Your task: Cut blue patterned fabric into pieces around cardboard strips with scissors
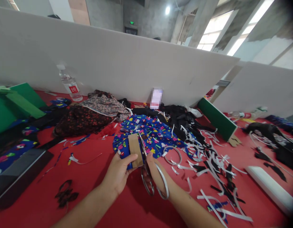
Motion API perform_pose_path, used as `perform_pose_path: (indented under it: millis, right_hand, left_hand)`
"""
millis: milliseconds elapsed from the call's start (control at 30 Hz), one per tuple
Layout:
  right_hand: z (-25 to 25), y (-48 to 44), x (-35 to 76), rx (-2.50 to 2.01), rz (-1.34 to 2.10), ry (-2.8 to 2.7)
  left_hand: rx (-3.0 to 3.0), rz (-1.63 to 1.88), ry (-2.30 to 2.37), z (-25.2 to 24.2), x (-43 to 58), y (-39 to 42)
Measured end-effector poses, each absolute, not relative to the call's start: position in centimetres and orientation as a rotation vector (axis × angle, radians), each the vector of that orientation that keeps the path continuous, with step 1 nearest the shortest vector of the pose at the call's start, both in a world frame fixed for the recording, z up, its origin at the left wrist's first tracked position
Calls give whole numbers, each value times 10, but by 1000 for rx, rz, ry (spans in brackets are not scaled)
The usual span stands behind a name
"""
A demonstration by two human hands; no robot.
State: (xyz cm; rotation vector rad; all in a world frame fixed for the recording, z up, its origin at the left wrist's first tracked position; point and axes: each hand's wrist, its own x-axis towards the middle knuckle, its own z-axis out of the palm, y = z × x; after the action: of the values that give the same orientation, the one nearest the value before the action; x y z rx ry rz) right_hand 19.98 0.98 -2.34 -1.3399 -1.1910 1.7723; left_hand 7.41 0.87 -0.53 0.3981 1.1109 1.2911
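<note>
"So, how is the person holding that left hand [122,166]?"

"It comes in from the lower left, the left forearm [89,199] slanting up and forward. The hand is closed in a pinch, thumb flat on top of a strip of cardboard [134,144], fingers tucked mostly out of sight underneath. Some blue cloth [148,122] shows beside the strip, right by the grip."

"And the right hand [157,171]?"

"Curled around the scissors [143,144], thumb lying forward toward the blades. The right forearm [189,202] slants in from the other side, so the two hands nearly meet in front of the body. Which fingers sit in which loop, I can't make out."

"Are the scissors open?"

"The handle loops stand well apart, with the hand between them. The blades point away from the person, right beside the strip's right edge; whether they touch it, I can't tell from here."

"Where is all this?"

"Just above the red tabletop [89,177], at the near edge of the blue cloth, which lies rumpled beyond. A pale ring [180,156] rests beside the cloth's right side, near the right hand, and farther right there's a tangle of black and white scraps [214,161]. A water bottle [69,83] stands well apart, toward the back left."
</note>
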Motion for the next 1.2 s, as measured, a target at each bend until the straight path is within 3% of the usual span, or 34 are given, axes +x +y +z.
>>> perform_pose_path:
  millis: [1200]
  right_hand:
    - [-23, 14, 204, -1350, 1654, -1262]
  left_hand:
    - [396, 1235, 1143, -7, 76, 6]
